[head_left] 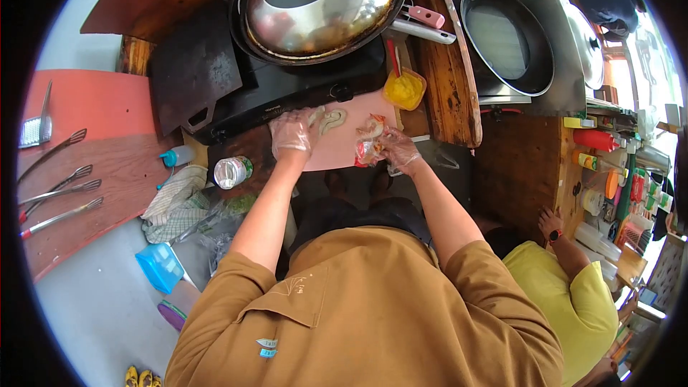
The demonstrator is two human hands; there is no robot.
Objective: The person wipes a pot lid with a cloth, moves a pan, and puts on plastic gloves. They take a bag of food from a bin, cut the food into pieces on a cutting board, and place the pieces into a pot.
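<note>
On a pink cutting board (358,111), my left hand (292,132) rests palm down in a clear plastic glove. Its fingers are extended beside a pale, folded strip of food (332,121) and seem to touch its end. Also gloved, my right hand (401,150) is at the board's right edge. Between its fingers is a crumpled clear-and-red plastic wrapper (367,150). A piece of orange-and-white food (373,126) lies just above it, partly against the wrapper. A square tub of yellow spread (405,89) with a red-handled utensil stands beyond that hand.
A lidded wok (322,0) sits on a black stove (287,93) directly ahead. A wooden partition (448,64) separates it from another pan (509,39). A clear jar (233,171) stands at left. A person in a yellow shirt (559,301) is close on my right.
</note>
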